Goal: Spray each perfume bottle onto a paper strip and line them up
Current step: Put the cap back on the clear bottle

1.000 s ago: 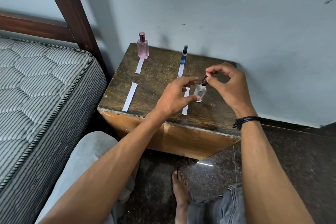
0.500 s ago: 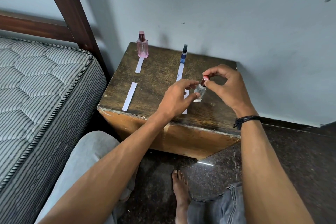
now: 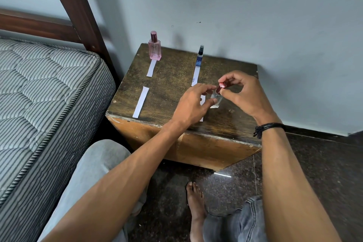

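left hand (image 3: 193, 104) grips the clear bottle (image 3: 216, 100) to steady it on the bench (image 3: 170, 84); right hand (image 3: 243, 94) fingers pinch its red cap (image 3: 223, 85), probably seating it. its strip (image 3: 202, 101) lies just left of the bottle.

Mostly hidden under the left hand (image 3: 193, 104), frame centre: a paper strip (image 3: 201, 119). Partly covered by fingers (image 3: 211, 101): the clear bottle (image 3: 217, 102), with cap (image 3: 223, 85) half buried in the right hand (image 3: 243, 94). Too small to read: lettering on the pink bottle (image 3: 155, 50). Cut off at left edge: mattress (image 3: 39, 84).
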A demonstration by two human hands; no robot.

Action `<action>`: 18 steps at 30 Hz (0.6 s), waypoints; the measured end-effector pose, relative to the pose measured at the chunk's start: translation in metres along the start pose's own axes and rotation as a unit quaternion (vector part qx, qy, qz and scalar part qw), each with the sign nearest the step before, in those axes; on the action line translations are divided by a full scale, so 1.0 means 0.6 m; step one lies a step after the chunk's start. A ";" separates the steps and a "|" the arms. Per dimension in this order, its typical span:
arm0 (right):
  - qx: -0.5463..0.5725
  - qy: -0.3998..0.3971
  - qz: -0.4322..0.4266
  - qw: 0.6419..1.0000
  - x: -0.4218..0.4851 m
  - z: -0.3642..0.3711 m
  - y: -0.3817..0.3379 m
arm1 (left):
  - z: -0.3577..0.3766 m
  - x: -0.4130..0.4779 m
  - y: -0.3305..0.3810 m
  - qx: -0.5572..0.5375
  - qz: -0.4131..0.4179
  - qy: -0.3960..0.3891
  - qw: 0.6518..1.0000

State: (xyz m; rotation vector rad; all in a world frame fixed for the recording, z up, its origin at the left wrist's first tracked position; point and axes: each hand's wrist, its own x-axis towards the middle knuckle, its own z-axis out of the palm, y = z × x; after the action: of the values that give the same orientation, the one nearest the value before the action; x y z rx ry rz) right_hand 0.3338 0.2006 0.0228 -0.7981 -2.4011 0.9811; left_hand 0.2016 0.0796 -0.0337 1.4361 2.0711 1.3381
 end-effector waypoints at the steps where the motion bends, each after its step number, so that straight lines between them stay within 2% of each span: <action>1: 0.000 -0.001 0.002 1.000 0.000 0.000 0.000 | 0.000 0.000 0.000 0.002 0.000 0.001 1.000; 18: -0.027 0.000 0.002 1.000 0.010 0.000 0.004 | 0.006 0.000 -0.003 -0.002 0.003 0.012 1.000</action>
State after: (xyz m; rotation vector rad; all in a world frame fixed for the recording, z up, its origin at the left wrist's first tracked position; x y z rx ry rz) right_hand 0.3303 0.2058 0.0223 -0.8229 -2.4360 0.9201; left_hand 0.2030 0.0815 -0.0369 1.4330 2.0806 1.3676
